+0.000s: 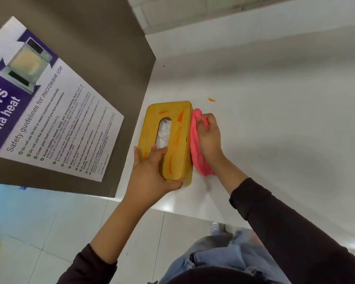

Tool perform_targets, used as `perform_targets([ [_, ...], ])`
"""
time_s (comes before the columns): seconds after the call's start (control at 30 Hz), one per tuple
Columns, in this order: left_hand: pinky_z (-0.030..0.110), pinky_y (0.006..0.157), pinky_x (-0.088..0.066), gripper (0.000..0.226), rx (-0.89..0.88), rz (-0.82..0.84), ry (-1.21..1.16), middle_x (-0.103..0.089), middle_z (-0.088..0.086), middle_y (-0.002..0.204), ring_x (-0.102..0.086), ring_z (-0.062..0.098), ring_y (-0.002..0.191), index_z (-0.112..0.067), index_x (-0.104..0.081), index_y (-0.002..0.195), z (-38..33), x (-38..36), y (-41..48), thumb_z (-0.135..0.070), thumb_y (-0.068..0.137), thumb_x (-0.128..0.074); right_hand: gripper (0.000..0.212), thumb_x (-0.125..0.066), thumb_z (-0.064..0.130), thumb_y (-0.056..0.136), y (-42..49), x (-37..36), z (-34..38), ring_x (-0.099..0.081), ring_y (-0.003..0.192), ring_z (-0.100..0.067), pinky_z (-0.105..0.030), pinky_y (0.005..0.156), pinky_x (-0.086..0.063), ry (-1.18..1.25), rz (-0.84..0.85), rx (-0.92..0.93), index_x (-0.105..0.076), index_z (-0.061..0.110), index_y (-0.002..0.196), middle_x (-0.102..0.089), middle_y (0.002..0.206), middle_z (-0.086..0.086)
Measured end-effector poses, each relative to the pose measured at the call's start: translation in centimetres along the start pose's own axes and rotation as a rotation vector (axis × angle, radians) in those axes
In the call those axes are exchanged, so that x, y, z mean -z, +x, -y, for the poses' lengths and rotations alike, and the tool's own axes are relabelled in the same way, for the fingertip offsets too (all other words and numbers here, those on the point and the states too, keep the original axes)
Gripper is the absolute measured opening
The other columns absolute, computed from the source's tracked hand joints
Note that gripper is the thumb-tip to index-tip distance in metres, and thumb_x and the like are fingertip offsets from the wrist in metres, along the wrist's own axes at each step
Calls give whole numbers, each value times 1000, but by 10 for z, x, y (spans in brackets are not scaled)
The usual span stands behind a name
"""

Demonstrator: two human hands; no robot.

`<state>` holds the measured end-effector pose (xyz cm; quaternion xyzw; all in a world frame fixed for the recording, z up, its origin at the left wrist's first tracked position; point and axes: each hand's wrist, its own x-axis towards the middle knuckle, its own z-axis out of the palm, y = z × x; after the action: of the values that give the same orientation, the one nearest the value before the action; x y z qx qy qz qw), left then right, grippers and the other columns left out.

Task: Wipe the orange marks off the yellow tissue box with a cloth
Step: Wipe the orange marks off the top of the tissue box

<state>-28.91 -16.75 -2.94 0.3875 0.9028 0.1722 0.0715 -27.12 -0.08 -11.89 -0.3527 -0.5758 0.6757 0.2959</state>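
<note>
A yellow tissue box [152, 128] lies flat on the white counter [275, 119], its oval slot showing white tissue. Orange marks [175, 138] streak its top. My left hand [150, 171] grips the box's near end, with fingers over the top by the slot and the thumb under the near edge. My right hand [209, 136] holds a bunched pink cloth [195, 142] against the box's right side wall.
A grey panel [90, 48] with a microwave safety poster [55, 119] stands just left of the box. Small orange smears [212, 100] lie on the counter behind the box. The counter's near edge runs below my hands, with tiled floor [49, 222] beneath.
</note>
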Motion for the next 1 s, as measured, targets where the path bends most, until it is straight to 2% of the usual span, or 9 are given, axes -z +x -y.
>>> perform_targets([
  [0.1, 36, 111, 12, 88, -19, -12, 16, -62, 4, 123, -12, 6, 134, -22, -44, 130, 2, -3, -1, -52, 55, -79, 9, -46, 28, 91, -10, 7, -11, -53, 70, -6, -32, 69, -44, -60, 57, 39, -48, 24, 83, -52, 73, 13],
  [0.2, 38, 110, 7, 89, -19, -23, 17, -56, 8, 131, 2, -4, 122, -21, -45, 130, 3, -5, -2, -52, 54, -81, 18, -49, 22, 90, -1, 15, -9, -50, 66, -5, -32, 66, -43, -113, 152, 56, -46, 30, 74, -51, 68, 13],
  [0.3, 40, 110, 5, 89, -8, -3, 33, -51, 9, 138, -1, 8, 127, -23, -45, 131, 3, -4, 2, -54, 55, -79, 19, -47, 18, 94, 17, 17, 2, -53, 71, -11, -39, 74, -47, -165, 220, 24, -47, 26, 77, -53, 73, 10],
  [0.4, 39, 111, 7, 90, 17, 34, 40, -42, 8, 145, -1, 9, 132, -27, -42, 133, 6, -3, 5, -58, 55, -78, 14, -45, 20, 96, 24, 16, 9, -55, 78, -16, -42, 81, -48, -151, 212, -25, -46, 25, 82, -53, 79, 7],
  [0.5, 36, 111, 15, 90, 15, 45, 49, -46, 7, 142, -15, 17, 142, -27, -42, 132, 6, -3, 5, -60, 55, -76, 5, -48, 18, 95, 16, 14, 9, -56, 81, -16, -33, 76, -48, -58, 186, 5, -47, 19, 90, -54, 83, 7],
  [0.67, 38, 111, 16, 89, 16, 45, 56, -54, 7, 135, -27, 19, 140, -25, -45, 129, 4, -2, 7, -62, 53, -71, 25, -52, 9, 91, 1, 23, 0, -47, 65, 4, -17, 64, -39, -94, 309, 78, -44, 27, 75, -48, 72, 11],
  [0.8, 37, 110, 17, 88, 22, 42, 40, -48, 7, 141, -24, 18, 141, -27, -43, 131, 4, -3, 6, -58, 56, -77, 12, -48, 12, 94, 17, 26, 5, -48, 70, -11, -30, 70, -41, -176, 354, -1, -44, 13, 82, -48, 73, 5],
  [0.87, 38, 110, 17, 88, 18, 43, 29, -49, 6, 140, -24, 17, 141, -26, -43, 131, 5, -3, 6, -57, 56, -78, 15, -47, 17, 95, 21, 24, 7, -48, 69, -12, -34, 70, -41, -185, 335, -30, -42, 13, 81, -47, 72, 4],
  [1.0, 40, 111, 17, 87, 7, 30, 26, -55, 7, 134, -27, 17, 140, -24, -45, 130, 6, -4, 7, -53, 56, -80, 18, -51, 19, 92, 7, 25, 2, -47, 64, -3, -25, 66, -42, -146, 349, 38, -44, 21, 75, -48, 68, 10],
])
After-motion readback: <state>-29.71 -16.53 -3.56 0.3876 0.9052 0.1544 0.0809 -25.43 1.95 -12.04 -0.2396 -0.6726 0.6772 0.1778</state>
